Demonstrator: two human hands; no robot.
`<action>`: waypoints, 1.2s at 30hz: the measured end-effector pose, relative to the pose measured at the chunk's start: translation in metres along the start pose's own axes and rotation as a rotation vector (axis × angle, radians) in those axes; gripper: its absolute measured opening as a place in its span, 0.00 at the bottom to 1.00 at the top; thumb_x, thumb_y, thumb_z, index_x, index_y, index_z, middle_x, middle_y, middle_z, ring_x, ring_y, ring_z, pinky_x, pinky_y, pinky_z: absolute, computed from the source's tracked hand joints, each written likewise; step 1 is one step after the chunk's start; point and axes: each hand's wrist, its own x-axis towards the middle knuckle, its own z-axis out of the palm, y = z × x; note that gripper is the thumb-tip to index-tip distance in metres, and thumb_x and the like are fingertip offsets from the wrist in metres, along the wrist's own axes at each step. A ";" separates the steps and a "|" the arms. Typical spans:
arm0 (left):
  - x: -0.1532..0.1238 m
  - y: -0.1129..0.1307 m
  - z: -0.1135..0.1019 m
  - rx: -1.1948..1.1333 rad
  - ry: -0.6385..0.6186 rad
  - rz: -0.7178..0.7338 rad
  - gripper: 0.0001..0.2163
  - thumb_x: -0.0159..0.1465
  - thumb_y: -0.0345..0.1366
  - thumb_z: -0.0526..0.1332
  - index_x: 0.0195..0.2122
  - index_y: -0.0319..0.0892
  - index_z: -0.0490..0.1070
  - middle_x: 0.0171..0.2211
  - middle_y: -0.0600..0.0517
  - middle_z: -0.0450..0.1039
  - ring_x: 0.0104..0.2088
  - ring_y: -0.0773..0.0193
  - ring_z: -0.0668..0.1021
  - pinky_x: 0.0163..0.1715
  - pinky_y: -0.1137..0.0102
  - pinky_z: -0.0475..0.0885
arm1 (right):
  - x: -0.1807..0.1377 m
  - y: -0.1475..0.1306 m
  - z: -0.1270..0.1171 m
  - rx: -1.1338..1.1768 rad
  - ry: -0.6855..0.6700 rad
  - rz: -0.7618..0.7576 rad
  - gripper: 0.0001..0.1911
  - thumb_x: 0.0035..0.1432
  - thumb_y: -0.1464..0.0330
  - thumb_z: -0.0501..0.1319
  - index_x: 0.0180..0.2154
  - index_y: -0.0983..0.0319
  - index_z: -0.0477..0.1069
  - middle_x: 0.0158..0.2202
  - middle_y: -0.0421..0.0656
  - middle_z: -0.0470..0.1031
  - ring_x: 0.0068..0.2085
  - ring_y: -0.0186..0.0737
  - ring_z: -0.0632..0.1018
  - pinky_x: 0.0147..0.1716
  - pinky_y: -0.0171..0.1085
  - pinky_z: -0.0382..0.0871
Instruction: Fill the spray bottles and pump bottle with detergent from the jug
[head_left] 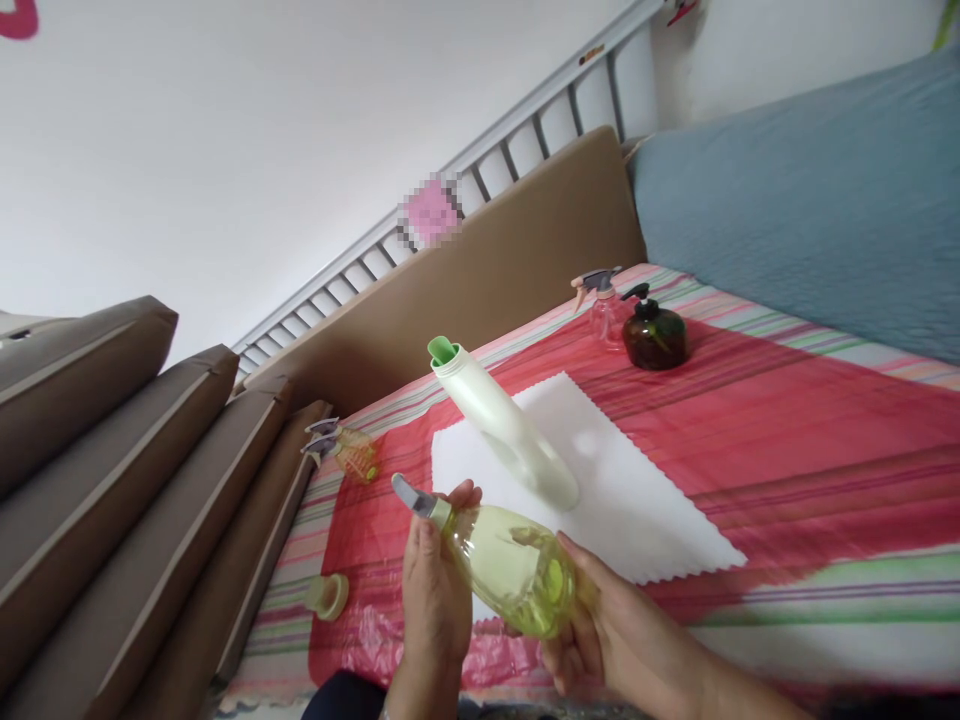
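Observation:
Between my two hands is a clear yellow-green pump bottle [506,560] with a grey pump head, held tilted above the near edge of the white scalloped sheet [637,500]. My left hand [435,590] wraps around its neck end. My right hand [592,620] grips the base end. Just beyond it, a tall pale green bottle [517,430] stands on the sheet without its cap, and a green piece [442,350] shows in its mouth. A pale yellow-green cap [328,597] lies to the left of my left hand.
A yellow spray bottle [356,455] stands at the left near brown padded panels [150,480]. A pink spray bottle [609,318] and a dark brown pump bottle [654,335] stand at the back right. Red plastic [787,430] covers the striped cloth; a padded board [525,230] rises behind.

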 end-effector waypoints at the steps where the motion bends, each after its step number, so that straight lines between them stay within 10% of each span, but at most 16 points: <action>1: 0.000 0.000 0.000 -0.003 0.003 -0.006 0.18 0.56 0.51 0.59 0.39 0.42 0.72 0.45 0.44 0.73 0.49 0.55 0.72 0.53 0.59 0.60 | 0.000 0.000 -0.001 0.005 -0.005 -0.015 0.29 0.59 0.48 0.45 0.44 0.66 0.67 0.24 0.44 0.75 0.23 0.35 0.77 0.23 0.32 0.70; 7: 0.002 -0.001 0.001 -0.027 -0.096 0.055 0.15 0.57 0.47 0.60 0.40 0.44 0.72 0.40 0.49 0.72 0.45 0.60 0.72 0.49 0.63 0.63 | -0.002 -0.006 -0.004 0.031 -0.035 -0.135 0.27 0.60 0.51 0.47 0.43 0.66 0.69 0.27 0.46 0.76 0.25 0.37 0.77 0.24 0.35 0.72; 16: 0.001 0.015 0.011 -0.087 -0.337 -0.026 0.17 0.54 0.46 0.64 0.41 0.41 0.73 0.37 0.47 0.75 0.43 0.56 0.74 0.50 0.60 0.61 | -0.002 0.000 -0.002 0.231 -0.143 0.168 0.41 0.52 0.40 0.44 0.37 0.71 0.72 0.29 0.51 0.77 0.17 0.28 0.70 0.15 0.30 0.66; 29: -0.021 0.049 0.003 0.004 -0.175 0.170 0.15 0.57 0.44 0.61 0.41 0.40 0.72 0.43 0.43 0.74 0.45 0.54 0.72 0.45 0.64 0.62 | 0.013 0.022 0.037 0.070 -0.087 0.084 0.38 0.48 0.39 0.49 0.36 0.67 0.75 0.15 0.42 0.70 0.18 0.34 0.71 0.19 0.31 0.63; 36: -0.024 0.068 -0.023 -0.069 -0.184 0.148 0.15 0.49 0.38 0.69 0.38 0.40 0.75 0.35 0.48 0.75 0.37 0.60 0.73 0.42 0.66 0.64 | 0.019 0.053 0.057 0.045 -0.075 -0.024 0.36 0.48 0.40 0.50 0.40 0.63 0.73 0.29 0.49 0.78 0.16 0.27 0.66 0.16 0.29 0.59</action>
